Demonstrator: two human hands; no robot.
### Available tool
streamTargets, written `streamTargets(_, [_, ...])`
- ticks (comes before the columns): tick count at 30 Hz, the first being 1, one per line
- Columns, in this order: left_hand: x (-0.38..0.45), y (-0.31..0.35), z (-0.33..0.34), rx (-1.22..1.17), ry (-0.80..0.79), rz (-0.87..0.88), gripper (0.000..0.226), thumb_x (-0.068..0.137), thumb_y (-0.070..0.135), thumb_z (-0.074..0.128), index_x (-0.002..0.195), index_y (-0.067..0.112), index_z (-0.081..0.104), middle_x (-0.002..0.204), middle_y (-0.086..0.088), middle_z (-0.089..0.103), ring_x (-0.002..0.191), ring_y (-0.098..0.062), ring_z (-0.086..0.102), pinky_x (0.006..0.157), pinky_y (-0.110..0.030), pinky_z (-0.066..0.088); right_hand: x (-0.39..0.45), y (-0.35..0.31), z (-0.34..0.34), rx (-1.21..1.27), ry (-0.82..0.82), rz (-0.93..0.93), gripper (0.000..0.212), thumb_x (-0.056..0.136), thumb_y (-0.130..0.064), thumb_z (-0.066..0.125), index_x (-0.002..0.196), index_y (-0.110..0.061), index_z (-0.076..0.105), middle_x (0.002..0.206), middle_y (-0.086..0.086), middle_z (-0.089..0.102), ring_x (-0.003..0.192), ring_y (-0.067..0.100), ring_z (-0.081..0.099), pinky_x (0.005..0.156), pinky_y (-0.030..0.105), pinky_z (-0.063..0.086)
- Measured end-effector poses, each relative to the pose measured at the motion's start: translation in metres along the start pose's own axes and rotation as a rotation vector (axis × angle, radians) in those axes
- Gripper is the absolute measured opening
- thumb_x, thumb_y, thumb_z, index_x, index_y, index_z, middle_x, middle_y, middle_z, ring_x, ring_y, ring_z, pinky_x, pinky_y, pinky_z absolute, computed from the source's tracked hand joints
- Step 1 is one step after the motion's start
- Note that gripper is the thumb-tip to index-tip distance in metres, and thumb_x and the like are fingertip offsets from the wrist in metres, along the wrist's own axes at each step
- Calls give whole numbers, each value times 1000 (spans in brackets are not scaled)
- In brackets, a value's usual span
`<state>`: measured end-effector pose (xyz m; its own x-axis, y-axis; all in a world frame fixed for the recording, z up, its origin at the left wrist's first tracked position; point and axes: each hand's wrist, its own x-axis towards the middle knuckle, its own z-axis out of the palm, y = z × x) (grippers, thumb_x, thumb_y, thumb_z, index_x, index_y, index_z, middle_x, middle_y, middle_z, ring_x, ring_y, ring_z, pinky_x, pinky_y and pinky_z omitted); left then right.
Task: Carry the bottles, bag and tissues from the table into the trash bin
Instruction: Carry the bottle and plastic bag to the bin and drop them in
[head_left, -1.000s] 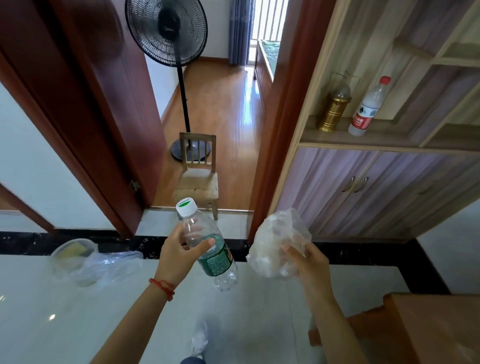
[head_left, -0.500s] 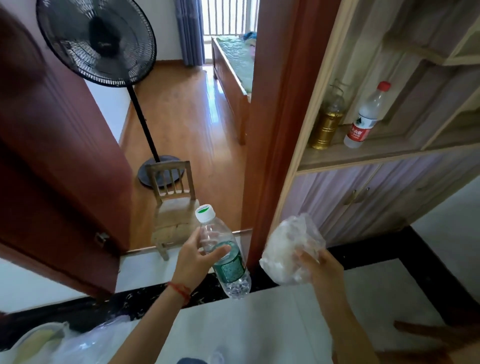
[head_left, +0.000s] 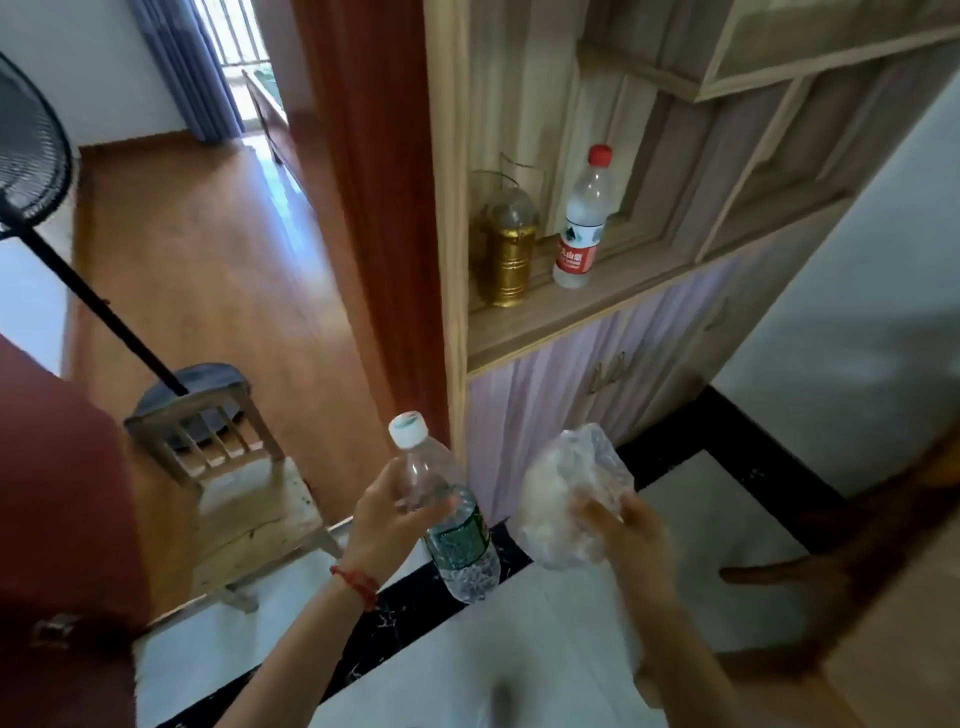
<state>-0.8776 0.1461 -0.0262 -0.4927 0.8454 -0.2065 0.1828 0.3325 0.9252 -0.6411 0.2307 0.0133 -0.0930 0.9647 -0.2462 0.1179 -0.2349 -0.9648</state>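
Note:
My left hand (head_left: 387, 525) grips a clear plastic bottle (head_left: 449, 525) with a white cap and a green label, held by its upper body and tilted with the cap up and to the left. My right hand (head_left: 621, 525) holds a crumpled clear plastic bag (head_left: 563, 499) with white tissue-like stuff inside. Both are held in front of me above the white floor. No trash bin is in view.
A small wooden chair (head_left: 234, 488) stands in a doorway on the left, with a black fan base (head_left: 192, 389) behind it. On the right, a wooden cabinet shelf (head_left: 571, 306) bears a golden bottle (head_left: 506, 249) and a red-capped bottle (head_left: 582, 223). A brown wooden table edge (head_left: 883, 582) shows at lower right.
The view has swung right and closer to the cabinet; the fan and chair slid left. Both hands keep their hold on the bottle and the bag.

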Motion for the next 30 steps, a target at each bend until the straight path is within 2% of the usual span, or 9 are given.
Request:
streamTargets(3, [27,-16,18,4,-76,-197,61,46,32,92,93,14,58,82,0,65,67,-8,68,78,-33,56,8,1,-30,-5,82,29,11,77,-10,71,69,-16,66,71,6,69,68,23,65,64,34,51])
streamTargets(6, [39,37,66,14,-257,-23,42,70,35,75,105,25,54,94,14,64,84,1,61,75,-20,51,11,3,-62,20,192,64,6,77,-10,70,73,-7,66,71,12,67,68,27,64,63,38,50])
streamTargets(8, [33,80,99,19,-288,51,53,58,47,72,102,21,57,93,5,67,84,-7,63,74,-24,52,12,4,-84,17,261,74,11,78,-9,70,71,-3,64,73,21,65,69,34,63,65,43,50])
streamTargets(11, [32,95,134,-20,-381,96,58,49,48,75,97,17,61,93,-5,70,88,-16,66,76,-31,55,9,10,-116,37,380,67,19,78,-8,69,69,5,58,73,28,61,67,30,59,61,35,48])
streamTargets(14, [41,106,162,-36,-481,88,59,45,47,75,96,22,62,95,0,70,92,-13,66,78,-30,54,3,11,-137,99,461,77,9,79,-4,67,73,-1,62,72,14,65,67,23,61,52,15,48])
streamTargets(20, [62,134,230,-40,-660,150,60,41,47,75,97,31,61,98,4,68,92,-9,63,77,-22,50,3,16,-174,192,597,80,9,81,-5,65,88,2,66,80,9,70,64,12,68,49,12,48])
streamTargets(24, [86,151,273,-70,-750,163,75,39,42,74,108,16,59,98,-4,66,89,-10,61,67,-12,50,25,17,-192,165,700,81,17,80,-11,68,84,5,65,80,18,70,74,27,67,56,20,53])
streamTargets(27, [114,164,304,-73,-822,186,80,40,43,75,112,14,58,104,-10,66,95,-18,61,70,-16,51,54,13,-202,177,767,66,29,75,-19,73,81,7,63,82,27,67,75,38,66,68,44,55])
streamTargets(30, [147,181,333,-86,-847,206,85,38,42,75,114,9,56,105,-12,64,92,-17,60,64,-11,50,91,4,-211,193,808,70,13,79,-11,70,81,1,66,80,23,69,80,39,66,73,50,54])
